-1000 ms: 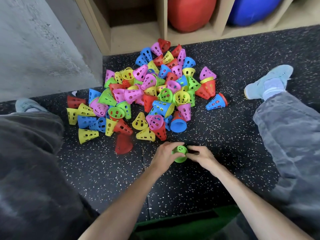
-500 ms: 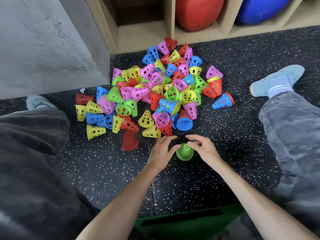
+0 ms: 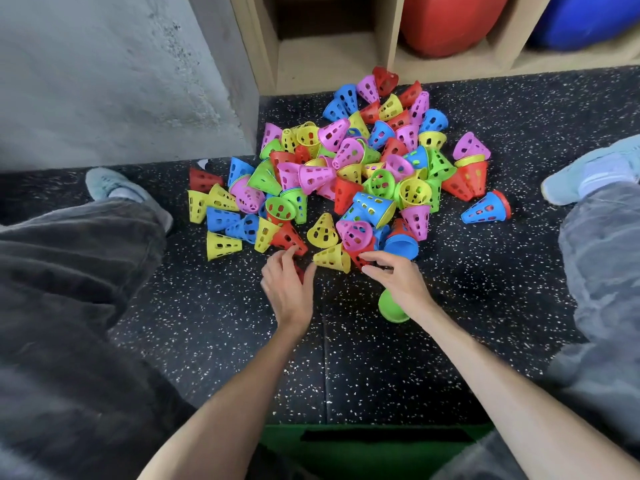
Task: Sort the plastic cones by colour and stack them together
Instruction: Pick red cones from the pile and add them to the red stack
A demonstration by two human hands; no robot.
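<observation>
A heap of perforated plastic cones (image 3: 349, 174) in red, yellow, blue, green and pink lies on the speckled black floor. A green cone stack (image 3: 391, 308) stands apart on the floor, close to me, partly behind my right wrist. My left hand (image 3: 287, 282) reaches over a red cone (image 3: 300, 273) at the heap's near edge, fingers loosely bent above it; most of that cone is hidden. My right hand (image 3: 398, 278) is off the green stack, with its fingers stretched towards a red cone (image 3: 358, 258) beside a yellow cone (image 3: 332, 258).
My legs lie on both sides of the heap, with a shoe at the left (image 3: 114, 185) and one at the right (image 3: 588, 168). A wooden shelf (image 3: 329, 60) with a red ball (image 3: 446, 22) and a blue ball stands behind. A concrete wall (image 3: 104, 71) is at the left. A green box edge (image 3: 363, 448) is near me.
Both hands let go of the green cone stack, which now stands on the floor, and moved forward to the heap's near edge.
</observation>
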